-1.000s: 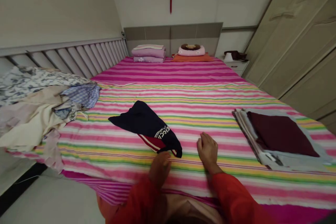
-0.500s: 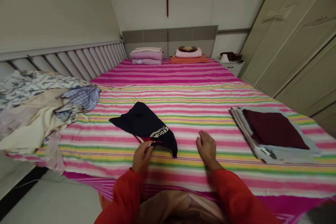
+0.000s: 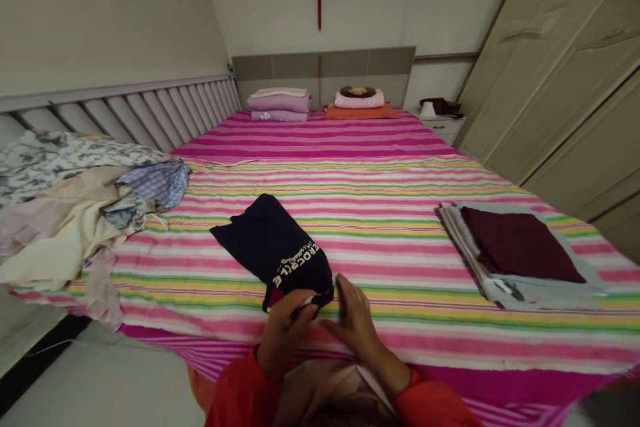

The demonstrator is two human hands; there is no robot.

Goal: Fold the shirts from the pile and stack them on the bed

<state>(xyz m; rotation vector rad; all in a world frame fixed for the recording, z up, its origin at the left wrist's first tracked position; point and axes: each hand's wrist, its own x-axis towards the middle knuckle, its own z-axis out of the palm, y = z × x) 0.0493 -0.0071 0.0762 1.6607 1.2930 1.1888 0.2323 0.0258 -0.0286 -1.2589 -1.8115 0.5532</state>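
A dark navy garment (image 3: 273, 243) with white lettering and a red-and-white edge lies on the striped bed (image 3: 380, 200) near its front edge. My left hand (image 3: 286, 323) is closed on the garment's near end, fingers pinching the fabric. My right hand (image 3: 354, 320) sits just to the right of it, fingers together and touching the same end of the garment; I cannot tell if it grips. Both arms wear red sleeves.
A heap of loose clothes (image 3: 75, 207) covers the bed's left side. A folded stack topped by a maroon piece (image 3: 520, 250) rests at the right. Folded bedding (image 3: 280, 103) and a pillow (image 3: 359, 100) sit by the headboard. A wardrobe (image 3: 575, 80) stands on the right.
My left hand reached the garment's near end, took hold and pulled it closer. My right hand slid left across the bed to meet it. The garment's lettering has turned more into view.
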